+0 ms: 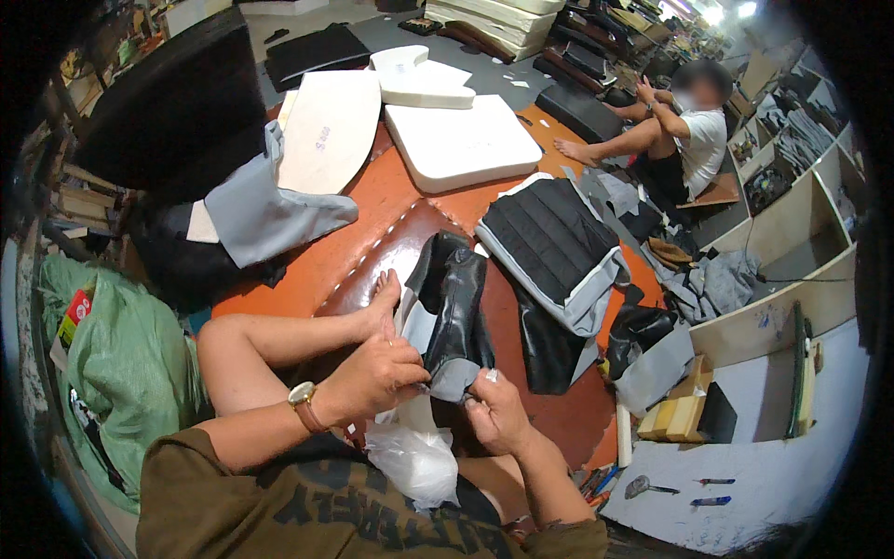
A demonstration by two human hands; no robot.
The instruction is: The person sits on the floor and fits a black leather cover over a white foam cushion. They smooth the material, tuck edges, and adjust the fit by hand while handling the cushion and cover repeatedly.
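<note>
Between my hands is a black leather-like upholstery cover (458, 307), with a grey fabric edge (453, 380) turned toward me. My left hand (384, 374), with a watch at the wrist, pinches the cover's near left corner. On the near right side, my right hand (498, 412) grips the grey edge in closed fingers. A clear plastic bag with white contents (410, 456) rests in my lap, just below the hands. Right of the held cover lies a black quilted seat cover (545, 238) with grey borders.
White foam pads (463, 144) and a pale curved panel (328, 130) lie ahead on orange and brown sheeting (372, 219). Grey fabric (265, 210) hangs at the left, above a green sack (121, 373). Another person (694, 140) sits far right. Pens (712, 501) lie on a white board.
</note>
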